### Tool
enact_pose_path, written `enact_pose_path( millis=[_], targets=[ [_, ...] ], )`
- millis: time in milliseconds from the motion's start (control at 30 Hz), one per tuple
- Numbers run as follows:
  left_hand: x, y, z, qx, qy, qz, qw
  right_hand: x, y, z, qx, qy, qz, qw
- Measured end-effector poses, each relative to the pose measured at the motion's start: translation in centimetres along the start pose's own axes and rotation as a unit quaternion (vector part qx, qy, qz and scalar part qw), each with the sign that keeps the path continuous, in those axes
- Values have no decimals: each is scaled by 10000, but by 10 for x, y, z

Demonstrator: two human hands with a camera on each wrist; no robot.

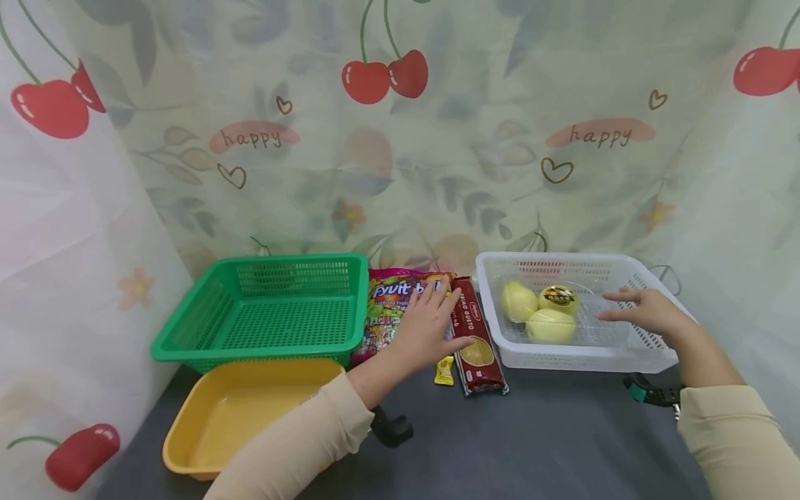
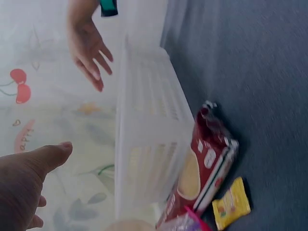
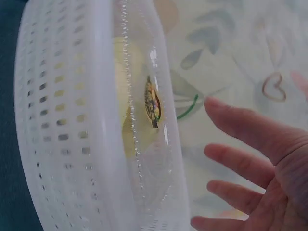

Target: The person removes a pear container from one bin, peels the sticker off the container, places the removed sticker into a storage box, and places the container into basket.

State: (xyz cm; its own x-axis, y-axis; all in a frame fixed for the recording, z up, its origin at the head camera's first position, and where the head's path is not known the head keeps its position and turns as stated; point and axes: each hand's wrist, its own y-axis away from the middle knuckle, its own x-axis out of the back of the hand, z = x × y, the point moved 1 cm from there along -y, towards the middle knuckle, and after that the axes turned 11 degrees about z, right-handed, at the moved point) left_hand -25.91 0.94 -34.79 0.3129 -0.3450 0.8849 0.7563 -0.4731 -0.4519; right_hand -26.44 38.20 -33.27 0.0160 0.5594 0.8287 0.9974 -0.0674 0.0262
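Note:
My left hand [image 1: 425, 323] hovers with spread fingers over a bright candy bag [image 1: 384, 312] and overlaps its right part in the head view. Beside that bag lies a dark red biscuit packet [image 1: 478, 340], with a small yellow wrapped sweet [image 1: 444, 371] near it. To the right, a white perforated basket [image 1: 581, 357] contains a clear plastic box [image 1: 600, 326] with pale yellow round fruits [image 1: 550, 326] under a black and gold label [image 3: 153, 102]. Over the basket's right side is my right hand [image 1: 653, 312], its fingers extended and nothing in them; the right wrist view shows it apart from the box.
A green perforated basket [image 1: 356, 305] stands at the back left, with a yellow basin [image 1: 250, 403] in front of it. Dark cloth [image 1: 531, 437] covers the table. Behind hangs a curtain [image 1: 450, 173] printed with cherries, close to the baskets' back rims.

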Motion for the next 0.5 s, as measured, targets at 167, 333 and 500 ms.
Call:
enact_pose_path(
  millis=[167,333,500],
  targets=[
    [-4,-6,10,140,592,-59,9981,0,-11,14,-353,-853,-327,9952],
    [-10,-12,15,529,1596,-168,9856,1,-22,25,-869,-1491,-645,9829],
    [-23,-17,23,920,2472,-350,9640,0,-27,31,-1152,-1794,-616,9751]
  ],
)
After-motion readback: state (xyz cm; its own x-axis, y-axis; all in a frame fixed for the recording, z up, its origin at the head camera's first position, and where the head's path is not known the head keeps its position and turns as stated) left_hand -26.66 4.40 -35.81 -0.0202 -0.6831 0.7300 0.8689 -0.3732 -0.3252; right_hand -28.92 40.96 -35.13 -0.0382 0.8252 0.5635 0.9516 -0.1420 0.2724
